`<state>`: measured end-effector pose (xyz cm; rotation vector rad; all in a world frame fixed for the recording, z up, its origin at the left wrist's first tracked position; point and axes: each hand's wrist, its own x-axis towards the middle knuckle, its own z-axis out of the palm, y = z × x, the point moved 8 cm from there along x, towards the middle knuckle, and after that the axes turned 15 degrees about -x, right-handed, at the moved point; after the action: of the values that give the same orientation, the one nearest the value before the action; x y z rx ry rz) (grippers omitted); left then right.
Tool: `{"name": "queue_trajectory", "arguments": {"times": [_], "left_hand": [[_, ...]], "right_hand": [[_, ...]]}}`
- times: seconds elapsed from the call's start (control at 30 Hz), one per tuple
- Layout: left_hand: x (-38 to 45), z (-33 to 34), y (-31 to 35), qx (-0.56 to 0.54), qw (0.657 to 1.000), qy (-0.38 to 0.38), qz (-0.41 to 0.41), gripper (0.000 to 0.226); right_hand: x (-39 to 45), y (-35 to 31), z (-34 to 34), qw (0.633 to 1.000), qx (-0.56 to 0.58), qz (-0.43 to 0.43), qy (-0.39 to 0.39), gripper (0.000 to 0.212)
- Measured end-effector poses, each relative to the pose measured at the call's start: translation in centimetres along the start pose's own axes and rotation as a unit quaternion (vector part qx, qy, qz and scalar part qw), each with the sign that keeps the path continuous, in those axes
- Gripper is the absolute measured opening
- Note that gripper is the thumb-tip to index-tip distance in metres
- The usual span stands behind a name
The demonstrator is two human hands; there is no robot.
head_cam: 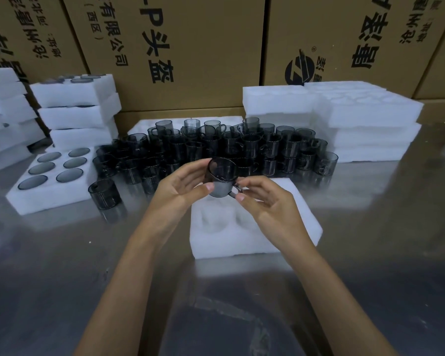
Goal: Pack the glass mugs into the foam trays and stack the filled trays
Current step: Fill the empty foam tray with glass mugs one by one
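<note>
— Head view: what's sitting in the trays?

— Filled tray point(52, 186) on my left, six smoky mugs seated in its pockets, one loose mug point(104, 193) just beside it. Empty foam tray point(252, 227) right under my hands, pockets bare. Behind it, a crowd of mugs point(216, 147); filled stacks point(79, 111) far left, empty foam stack point(357, 119) right.

— And the surface?

— Shiny metal table point(88, 278), cardboard cartons point(190, 47) walling the back.

— Fingers?

— Left hand point(183, 186) cups the glass mug point(221, 179), fingers loosely curled round it. Right hand point(262, 196) pinches its handle, thumb and forefinger; mug's tilted, held above the empty tray.
</note>
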<state>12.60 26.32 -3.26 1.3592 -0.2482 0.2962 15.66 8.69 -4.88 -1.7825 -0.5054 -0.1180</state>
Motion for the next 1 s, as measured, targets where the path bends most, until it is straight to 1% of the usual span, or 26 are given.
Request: {"name": "queue_trajectory", "arguments": {"times": [0.07,0.17,0.3,0.4,0.53,0.63,0.7,0.77,0.83,0.87,0.9,1.0], "left_hand": [[0.1,0.3,-0.3,0.002,1.0,0.006,0.0,0.052],[0.2,0.2,-0.8,0.008,1.0,0.024,0.001,0.057],[0.0,-0.4,-1.3,0.067,0.997,0.029,-0.006,0.055],[0.0,-1.2,-1.5,0.155,0.987,0.047,-0.009,0.054],[0.2,-1.6,-1.9,0.177,0.982,0.059,0.0,0.054],[0.0,-1.9,-2.6,0.173,0.982,0.07,-0.01,0.054],[0.1,-2.3,-2.9,0.199,0.977,0.078,-0.018,0.055],[0.2,-2.5,-3.2,0.236,0.968,0.078,-0.021,0.057],[0.2,-2.8,-3.4,0.24,0.967,0.084,-0.026,0.056],[0.2,-3.0,-3.4,0.232,0.968,0.091,-0.027,0.053],[0.2,-3.2,-3.4,0.223,0.97,0.098,-0.024,0.047],[0.3,-3.5,-3.0,0.208,0.972,0.112,0.008,0.032]], "right_hand": [[-0.1,0.2,0.4,0.997,-0.076,-0.004,0.006,0.015],[-0.4,0.3,1.0,0.982,-0.182,-0.014,0.042,0.013],[-1.0,-0.1,1.4,0.953,-0.289,-0.034,0.08,0.016],[-1.2,-0.4,1.6,0.935,-0.336,-0.04,0.105,0.018],[-1.0,-0.7,2.0,0.916,-0.378,-0.05,0.122,0.02],[-0.8,-0.7,2.4,0.903,-0.411,-0.046,0.115,0.027],[-0.7,-0.7,2.5,0.897,-0.428,-0.047,0.098,0.04],[-0.8,-0.9,2.9,0.88,-0.464,-0.07,0.065,0.052],[-0.9,-1.1,3.6,0.842,-0.53,-0.099,0.024,0.052],[-1.0,-1.1,3.9,0.824,-0.556,-0.109,0.005,0.05],[-1.0,-1.1,4.2,0.814,-0.569,-0.113,-0.008,0.049],[-1.0,-0.9,4.2,0.814,-0.57,-0.11,-0.02,0.048]]}}
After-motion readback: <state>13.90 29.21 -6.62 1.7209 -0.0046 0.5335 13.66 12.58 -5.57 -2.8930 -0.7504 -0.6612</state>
